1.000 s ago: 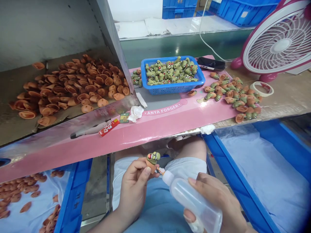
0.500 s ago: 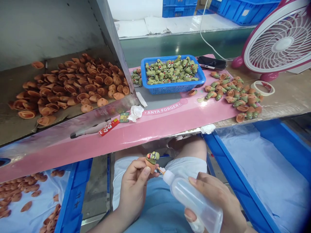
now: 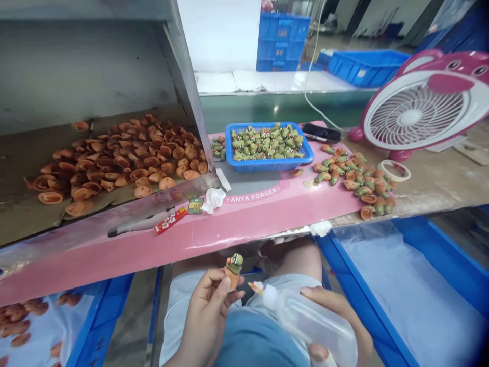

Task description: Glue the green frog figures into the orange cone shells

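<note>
green-and-orange figurine (image 3: pixel 234 270) sits pinched upright in the left hand (image 3: pixel 206 318) above the lap (image 3: pixel 255 341), held close to the nozzle tip (image 3: pixel 255 288) of a clear squeeze bottle (image 3: pixel 311 321) wrapped by the right hand (image 3: pixel 336 300), the two just apart.

You're holding your left hand (image 3: pixel 208 313) up with the fingers curled into a pinch, while your right hand (image 3: pixel 342 309) is wrapping around low, thumb tucking underneath.

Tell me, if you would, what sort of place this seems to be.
Probably a small factory workshop making figurines: a blue plastic basket of green figures, a heap of orange-brown moulded pieces, and stacked blue crates behind.
</note>
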`<state>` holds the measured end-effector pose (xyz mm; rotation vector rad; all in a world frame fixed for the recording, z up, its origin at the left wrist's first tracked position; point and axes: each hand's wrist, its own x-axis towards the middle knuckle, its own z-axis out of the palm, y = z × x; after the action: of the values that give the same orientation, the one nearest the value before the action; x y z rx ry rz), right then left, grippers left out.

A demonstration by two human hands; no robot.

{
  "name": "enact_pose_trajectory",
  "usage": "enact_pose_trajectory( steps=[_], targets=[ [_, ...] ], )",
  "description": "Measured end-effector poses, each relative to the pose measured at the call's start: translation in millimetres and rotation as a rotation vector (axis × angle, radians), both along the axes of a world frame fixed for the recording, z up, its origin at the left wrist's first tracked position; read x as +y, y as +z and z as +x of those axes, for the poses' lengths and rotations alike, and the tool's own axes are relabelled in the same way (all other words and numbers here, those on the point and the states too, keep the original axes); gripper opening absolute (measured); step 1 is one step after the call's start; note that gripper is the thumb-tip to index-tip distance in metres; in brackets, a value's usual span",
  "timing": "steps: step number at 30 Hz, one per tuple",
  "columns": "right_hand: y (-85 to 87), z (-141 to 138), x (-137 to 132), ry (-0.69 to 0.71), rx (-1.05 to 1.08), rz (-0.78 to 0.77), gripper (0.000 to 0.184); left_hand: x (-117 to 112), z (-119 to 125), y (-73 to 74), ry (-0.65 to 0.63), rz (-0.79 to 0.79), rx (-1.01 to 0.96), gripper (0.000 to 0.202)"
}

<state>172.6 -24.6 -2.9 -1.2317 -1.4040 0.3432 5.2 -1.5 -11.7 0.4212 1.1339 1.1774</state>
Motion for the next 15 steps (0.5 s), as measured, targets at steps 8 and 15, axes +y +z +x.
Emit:
enact_pose_trajectory(
  steps=[8,15],
  targets=[
    [-40.3,14.5,77.8,-0.014,0.489,-0.224,0.037,35.2,-14.2,-6.7,0.083,0.056,0.010,0.014],
    [-54.3,24.1,158.2,0.083,0.368,-0.258,0.036,46.0,-17.9,7.5,0.070,0.144,0.028,0.016]
  ],
)
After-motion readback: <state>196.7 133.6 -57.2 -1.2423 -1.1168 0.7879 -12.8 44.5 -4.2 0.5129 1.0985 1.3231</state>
